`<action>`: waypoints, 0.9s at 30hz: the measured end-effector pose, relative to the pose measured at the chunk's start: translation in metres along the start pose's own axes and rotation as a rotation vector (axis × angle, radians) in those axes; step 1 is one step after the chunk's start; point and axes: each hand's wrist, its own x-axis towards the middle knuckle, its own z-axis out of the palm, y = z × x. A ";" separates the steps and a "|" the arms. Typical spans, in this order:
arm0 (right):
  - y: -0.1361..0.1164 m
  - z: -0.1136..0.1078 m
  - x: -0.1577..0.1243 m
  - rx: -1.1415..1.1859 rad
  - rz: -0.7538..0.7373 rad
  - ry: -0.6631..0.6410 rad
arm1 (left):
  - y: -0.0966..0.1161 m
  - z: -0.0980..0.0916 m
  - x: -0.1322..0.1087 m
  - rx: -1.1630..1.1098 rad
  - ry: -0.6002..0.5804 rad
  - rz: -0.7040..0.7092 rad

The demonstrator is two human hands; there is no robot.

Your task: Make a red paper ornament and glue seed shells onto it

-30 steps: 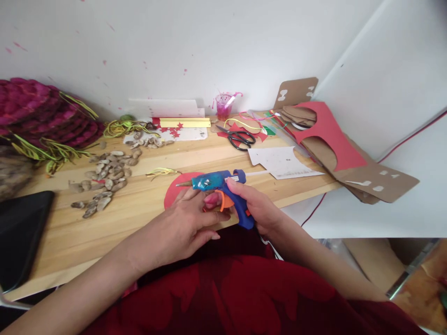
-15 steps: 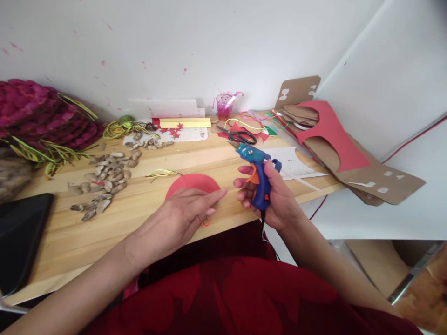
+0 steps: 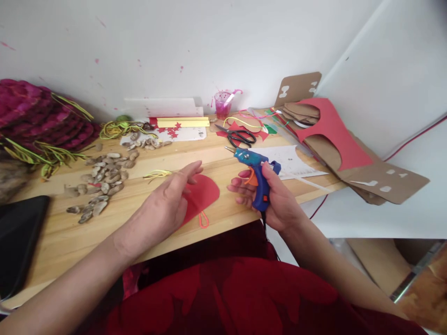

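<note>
My right hand (image 3: 270,197) grips a blue glue gun (image 3: 256,174) by its handle, nozzle pointing up and left, a finger by the orange trigger. My left hand (image 3: 164,207) lies over the left part of a red paper circle (image 3: 202,193) on the wooden table (image 3: 139,223), fingers stretched out and apart. A small orange loop (image 3: 203,218) hangs at the circle's near edge. The glue gun is held clear of the circle, to its right.
Several seed shells (image 3: 101,179) lie scattered to the left, by yellow-green strands (image 3: 118,128) and a magenta pile (image 3: 38,116). Black scissors (image 3: 239,136), a pink cup (image 3: 222,104), white paper (image 3: 293,163) and red and brown card cut-outs (image 3: 335,144) sit at the back right. A black object (image 3: 19,237) is at the left edge.
My right hand lifted the glue gun off the red circle and swung it to the right. My left hand slid left across the circle, and the orange loop came into view.
</note>
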 end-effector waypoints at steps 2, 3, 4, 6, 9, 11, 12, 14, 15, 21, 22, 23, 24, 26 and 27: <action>0.002 0.005 0.005 -0.004 -0.016 -0.006 | -0.004 0.006 0.006 0.058 -0.012 0.014; 0.004 0.007 0.008 -0.006 -0.021 -0.014 | -0.006 0.009 0.009 0.086 -0.028 0.027; 0.005 0.009 0.011 -0.008 -0.021 -0.026 | -0.008 0.011 0.013 0.108 -0.040 0.042; 0.007 0.014 0.017 -0.008 -0.008 -0.053 | -0.013 0.016 0.018 0.128 -0.056 0.063; 0.010 0.018 0.023 -0.007 0.021 -0.097 | -0.017 0.021 0.022 0.115 -0.101 0.087; 0.010 0.018 0.024 -0.007 0.020 -0.118 | -0.018 0.023 0.023 0.101 -0.137 0.110; 0.011 0.018 0.025 -0.010 0.014 -0.126 | -0.019 0.024 0.023 0.099 -0.151 0.120; 0.011 0.017 0.025 -0.023 0.007 -0.140 | -0.019 0.025 0.023 0.105 -0.165 0.129; 0.011 0.017 0.025 -0.031 0.007 -0.149 | -0.019 0.026 0.023 0.110 -0.168 0.130; 0.009 0.018 0.024 -0.031 0.002 -0.159 | -0.018 0.024 0.023 0.118 -0.135 0.130; 0.009 0.018 0.023 -0.029 0.004 -0.158 | -0.018 0.024 0.023 0.115 -0.125 0.127; 0.008 0.018 0.022 -0.028 0.007 -0.153 | -0.019 0.024 0.022 0.113 -0.113 0.125; 0.006 0.018 0.022 -0.032 0.012 -0.145 | -0.019 0.024 0.022 0.111 -0.093 0.125; 0.002 0.015 0.020 -0.064 0.033 -0.129 | -0.019 0.024 0.020 0.097 -0.045 0.129; -0.002 0.012 0.020 -0.094 0.047 -0.124 | -0.019 0.024 0.019 0.083 -0.018 0.129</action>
